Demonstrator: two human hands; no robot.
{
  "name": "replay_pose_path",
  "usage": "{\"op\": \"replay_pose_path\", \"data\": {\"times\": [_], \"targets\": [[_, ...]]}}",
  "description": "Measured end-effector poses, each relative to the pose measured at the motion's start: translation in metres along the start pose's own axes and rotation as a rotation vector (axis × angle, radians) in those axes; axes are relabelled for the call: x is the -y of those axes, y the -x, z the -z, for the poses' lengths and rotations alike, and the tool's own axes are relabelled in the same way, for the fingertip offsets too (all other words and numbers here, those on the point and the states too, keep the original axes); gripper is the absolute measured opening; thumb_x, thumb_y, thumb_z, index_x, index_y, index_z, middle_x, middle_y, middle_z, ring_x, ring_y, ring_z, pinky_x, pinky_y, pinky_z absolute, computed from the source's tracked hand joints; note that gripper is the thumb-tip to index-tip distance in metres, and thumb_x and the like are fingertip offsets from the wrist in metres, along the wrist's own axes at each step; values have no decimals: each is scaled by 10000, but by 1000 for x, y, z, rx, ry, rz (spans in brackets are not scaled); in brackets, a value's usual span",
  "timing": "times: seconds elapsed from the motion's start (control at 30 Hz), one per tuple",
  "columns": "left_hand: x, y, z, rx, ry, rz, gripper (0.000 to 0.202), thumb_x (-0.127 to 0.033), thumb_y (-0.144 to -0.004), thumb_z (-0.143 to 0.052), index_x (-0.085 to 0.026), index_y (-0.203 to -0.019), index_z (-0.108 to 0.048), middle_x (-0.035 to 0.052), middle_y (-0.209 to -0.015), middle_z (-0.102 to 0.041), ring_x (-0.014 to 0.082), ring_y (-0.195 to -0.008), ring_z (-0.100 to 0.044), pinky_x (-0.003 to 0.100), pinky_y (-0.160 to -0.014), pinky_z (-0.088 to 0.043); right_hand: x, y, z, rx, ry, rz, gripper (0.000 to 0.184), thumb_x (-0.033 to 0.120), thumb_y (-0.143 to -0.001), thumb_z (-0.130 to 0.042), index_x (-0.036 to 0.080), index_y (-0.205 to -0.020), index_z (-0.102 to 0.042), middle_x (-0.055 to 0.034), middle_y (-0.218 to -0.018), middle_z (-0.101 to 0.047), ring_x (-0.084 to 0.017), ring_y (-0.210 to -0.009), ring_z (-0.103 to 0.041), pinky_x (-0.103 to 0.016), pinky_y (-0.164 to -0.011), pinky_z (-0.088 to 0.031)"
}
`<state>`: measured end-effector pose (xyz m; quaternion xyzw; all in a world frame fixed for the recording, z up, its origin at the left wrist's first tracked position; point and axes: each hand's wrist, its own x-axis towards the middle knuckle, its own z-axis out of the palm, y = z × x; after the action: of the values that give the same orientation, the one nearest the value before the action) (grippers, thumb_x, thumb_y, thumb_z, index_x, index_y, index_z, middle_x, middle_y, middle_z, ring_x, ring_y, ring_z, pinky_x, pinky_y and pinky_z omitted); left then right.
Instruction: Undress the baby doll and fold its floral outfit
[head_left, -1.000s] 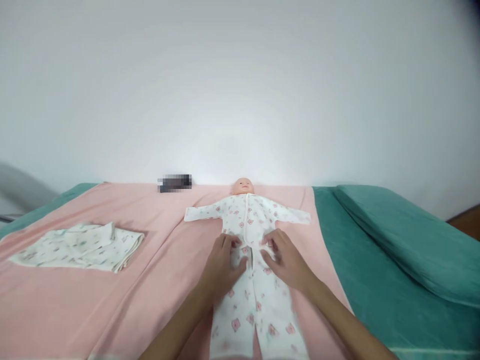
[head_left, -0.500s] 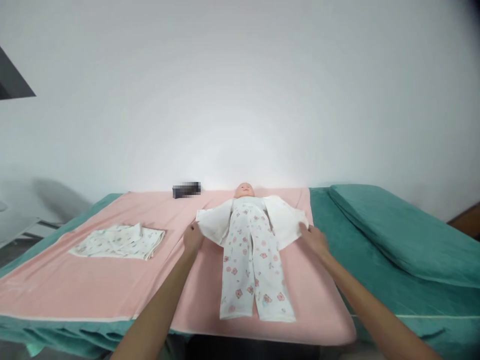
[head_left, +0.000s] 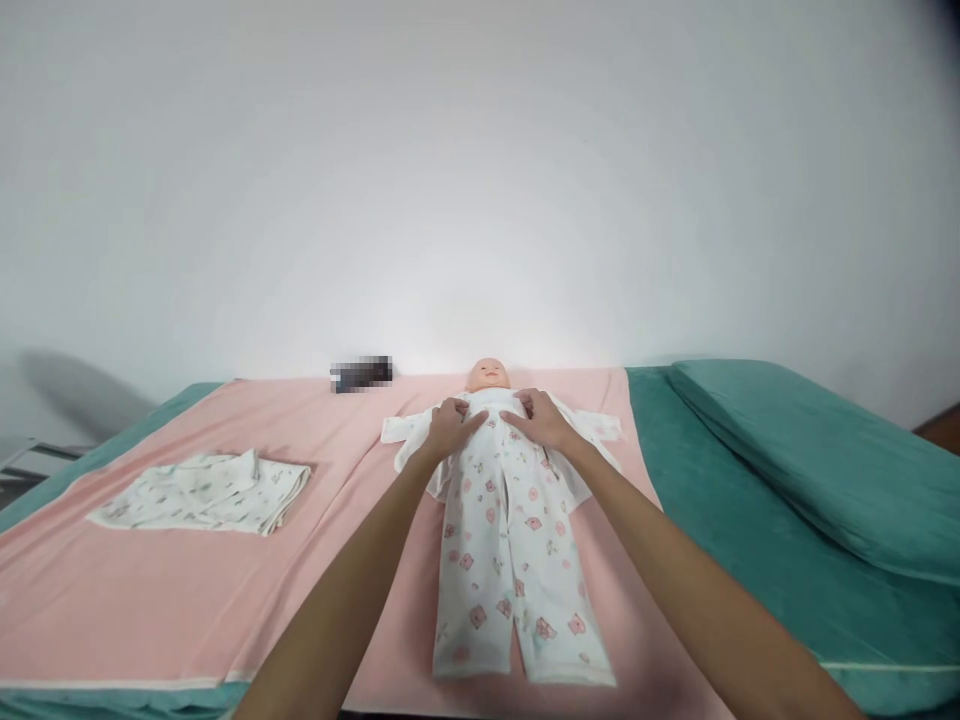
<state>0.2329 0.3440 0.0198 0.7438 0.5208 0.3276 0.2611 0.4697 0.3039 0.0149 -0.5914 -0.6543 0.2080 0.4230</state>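
A doll (head_left: 489,374) lies on its back with its head toward the wall. A white top (head_left: 600,424) is spread beneath it, sleeves out to both sides. White trousers (head_left: 517,560) with a pink animal print lie over its lower body, legs toward me. My left hand (head_left: 452,428) rests at the left of the trousers' upper edge, thumb pointing inward and apart from the bent fingers. Mirroring it, my right hand (head_left: 541,420) touches the right side near the doll's chest, thumb and fingers likewise apart. The hands partly hide the top and the waist.
Folded printed white clothing (head_left: 206,492) lies at the left on a pink blanket (head_left: 157,590). A blurred dark object (head_left: 361,374) sits near the wall (head_left: 480,180). Green bedding (head_left: 720,530) and a green pillow (head_left: 810,460) are on the right.
Both hands have left the sleeve ends and moved inward to the doll's chest and the trousers' upper edge. The sleeves now lie loose and rumpled. The view has shifted slightly.
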Motion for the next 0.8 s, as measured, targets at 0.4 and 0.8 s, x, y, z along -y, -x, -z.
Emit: {"op": "replay_pose_path", "data": {"times": [0.4, 0.8], "targets": [[-16, 106, 32, 250, 16, -136, 566, -650, -744, -763, -222, -1105, -679, 57, -1129, -638, 236, -1021, -571, 336, -914, -483, 17, 110, 45, 346, -17, 109, 498, 650, -753, -792, 201, -842, -595, 4, -866, -606, -158, -788, -536, -262, -700, -428], [-28, 185, 43, 265, -56, -54, 645, -636, -577, -888, -206, -1000, -661, -9, -814, -600, 228, -884, -596, 323, -843, -467, 42, 189, 37, 249, 78, 32, 563, 592, -696, -856, 192, -1024, -632, -35, -938, -670, -217, -846, -601, -297, -718, -432]]}}
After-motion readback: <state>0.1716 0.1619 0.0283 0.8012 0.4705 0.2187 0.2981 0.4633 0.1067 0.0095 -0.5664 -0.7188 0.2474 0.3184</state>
